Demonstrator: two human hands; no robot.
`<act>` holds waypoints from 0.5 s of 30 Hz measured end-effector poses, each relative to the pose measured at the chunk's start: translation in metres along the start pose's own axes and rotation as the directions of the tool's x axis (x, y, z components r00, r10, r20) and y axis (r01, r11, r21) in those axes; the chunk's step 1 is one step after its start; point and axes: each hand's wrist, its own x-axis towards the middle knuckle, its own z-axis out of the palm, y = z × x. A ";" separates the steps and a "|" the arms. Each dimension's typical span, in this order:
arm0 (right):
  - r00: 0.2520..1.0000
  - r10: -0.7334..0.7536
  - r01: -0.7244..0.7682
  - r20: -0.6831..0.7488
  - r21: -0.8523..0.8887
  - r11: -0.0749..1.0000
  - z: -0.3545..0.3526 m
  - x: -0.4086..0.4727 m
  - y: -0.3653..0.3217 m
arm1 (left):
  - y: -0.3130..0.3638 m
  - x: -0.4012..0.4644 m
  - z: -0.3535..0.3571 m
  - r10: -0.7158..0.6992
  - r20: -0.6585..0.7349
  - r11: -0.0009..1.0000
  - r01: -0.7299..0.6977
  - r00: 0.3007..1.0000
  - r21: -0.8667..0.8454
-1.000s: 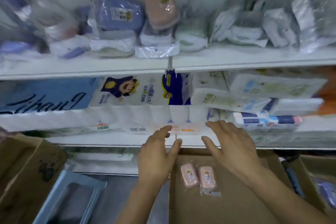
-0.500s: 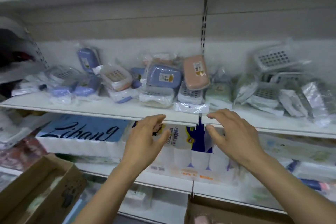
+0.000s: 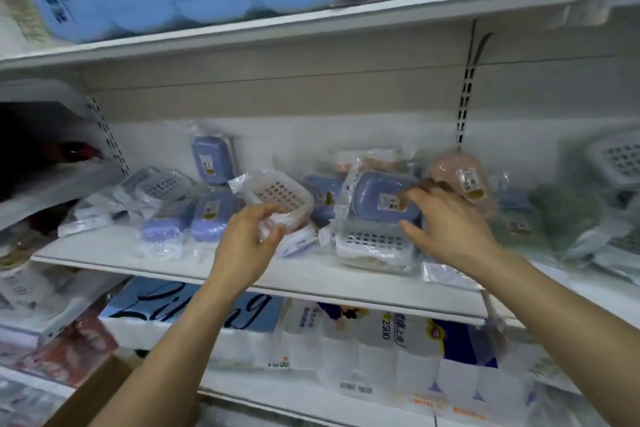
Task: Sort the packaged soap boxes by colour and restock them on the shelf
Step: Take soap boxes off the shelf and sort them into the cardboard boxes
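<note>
Now the blue soap box (image 3: 382, 199) lies on top of a white perforated one (image 3: 372, 243), in the middle of the shelf (image 3: 166, 265), with its long axis going left to right. Your right hand (image 3: 446, 222) is at its right end; the fingers are spread and bent over the wrapper, but I cannot tell if they already grip it. Your left hand (image 3: 251, 236) is further to the left, at the white and pink soap box (image 3: 282, 198) that stands tilted. Its fingers curl around the near edge of this box, and I judge that they hold it.

So the right hand is the nearer one for the blue box, and it must close from the right end. A pink soap box (image 3: 462, 177) leans just behind your right fingers. More blue boxes (image 3: 194, 218) lie at the left, well apart, so the colours look not sorted yet. Below the shelf you see packs of toilet paper (image 3: 363, 340).
</note>
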 end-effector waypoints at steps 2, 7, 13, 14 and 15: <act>1.000 -0.026 0.026 0.017 -0.021 0.999 0.006 0.021 -0.010 | -0.020 0.014 -0.007 -0.006 -0.002 1.000 0.006 1.000 0.006; 0.994 0.044 -0.032 0.104 -0.117 0.993 0.033 0.059 -0.023 | -0.061 0.041 -0.014 -0.021 -0.017 0.997 0.022 1.000 0.075; 0.987 0.081 -0.041 0.139 -0.266 0.963 0.049 0.073 -0.024 | -0.101 0.064 -0.018 -0.368 -0.109 0.870 0.384 0.923 0.308; 0.989 0.072 -0.031 0.130 -0.298 0.954 0.050 0.072 -0.025 | -0.104 0.068 -0.019 -0.426 -0.078 0.850 0.428 0.901 0.307; 0.991 0.065 -0.024 0.118 -0.320 0.947 0.050 0.072 -0.025 | -0.107 0.071 -0.018 -0.471 -0.039 0.832 0.459 0.881 0.312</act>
